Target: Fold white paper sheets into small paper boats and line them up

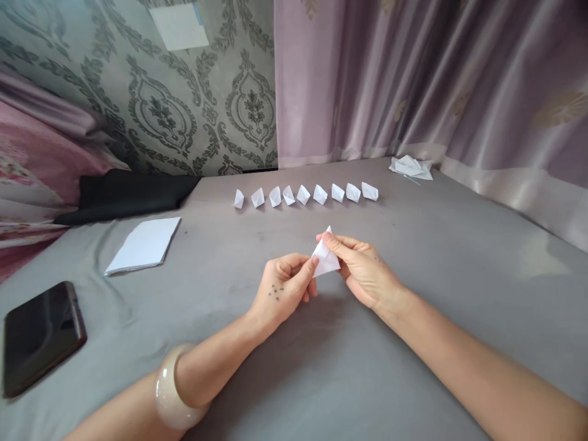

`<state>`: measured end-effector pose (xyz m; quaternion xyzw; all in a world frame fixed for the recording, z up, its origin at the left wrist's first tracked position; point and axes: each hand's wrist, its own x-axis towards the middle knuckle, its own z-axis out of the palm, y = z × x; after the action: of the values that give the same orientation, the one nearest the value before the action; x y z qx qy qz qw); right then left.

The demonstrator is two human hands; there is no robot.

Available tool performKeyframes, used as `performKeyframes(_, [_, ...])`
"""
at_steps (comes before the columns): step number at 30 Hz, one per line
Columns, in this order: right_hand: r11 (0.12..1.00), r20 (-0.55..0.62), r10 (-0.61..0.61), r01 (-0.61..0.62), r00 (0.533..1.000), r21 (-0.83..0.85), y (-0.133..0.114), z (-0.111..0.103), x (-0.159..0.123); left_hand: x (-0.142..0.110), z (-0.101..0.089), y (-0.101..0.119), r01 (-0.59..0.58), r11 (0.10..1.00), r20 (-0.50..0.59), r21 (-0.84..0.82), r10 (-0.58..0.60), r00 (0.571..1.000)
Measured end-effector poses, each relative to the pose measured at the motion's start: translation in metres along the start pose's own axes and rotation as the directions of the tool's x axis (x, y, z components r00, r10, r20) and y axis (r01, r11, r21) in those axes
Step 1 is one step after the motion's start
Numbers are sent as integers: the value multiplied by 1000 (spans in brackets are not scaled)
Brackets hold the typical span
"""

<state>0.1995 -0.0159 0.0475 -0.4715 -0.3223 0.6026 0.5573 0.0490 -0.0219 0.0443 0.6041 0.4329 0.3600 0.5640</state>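
Between my two hands is a small piece of folded white paper (326, 261), roughly triangular with its tip pointing up. My left hand (287, 285) pinches its left edge between thumb and fingers. At its upper right side, my right hand (365, 263) grips the paper with the thumb on top and the fingers behind. Beyond my hands, several small folded white paper shapes (320, 194) stand in a row across the grey cloth surface (257, 239).
A stack of white paper (146, 244) lies at the left, with a dark phone (43, 337) nearer me. Black cloth (133, 193) rests at the back left. Loose white papers (412, 166) and a thin bluish stick (413, 180) lie at the back right, by the curtain (367, 73).
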Motion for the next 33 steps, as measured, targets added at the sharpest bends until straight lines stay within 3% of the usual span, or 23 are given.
performKeyframes(6, [996, -45, 0, -3, 999, -84, 2, -1, 3, -1, 5, -4, 48, 998, 52, -34, -47, 998])
performKeyframes(10, [995, 64, 82, -78, 995, -65, -1, -10, 11, 6, -1, -3, 71, 980, 81, -188, -56, 995])
performKeyframes(14, [990, 206, 140, -144, 969, 4, 1, -17, 16, 11, -6, -4, 153, 889, 154, -432, -94, 984])
performKeyframes(21, [980, 332, 154, -186, 931, 67, -2, -19, 15, 13, -6, -7, 267, 782, 228, -563, -164, 960])
performKeyframes(26, [983, 400, 136, -175, 906, 61, -3, -21, 15, 12, -7, -4, 232, 826, 231, -514, -127, 965])
performKeyframes(33, [995, 326, 56, -27, 944, -93, -4, -23, 15, 8, -7, -2, -48, 985, 43, -168, 56, 998])
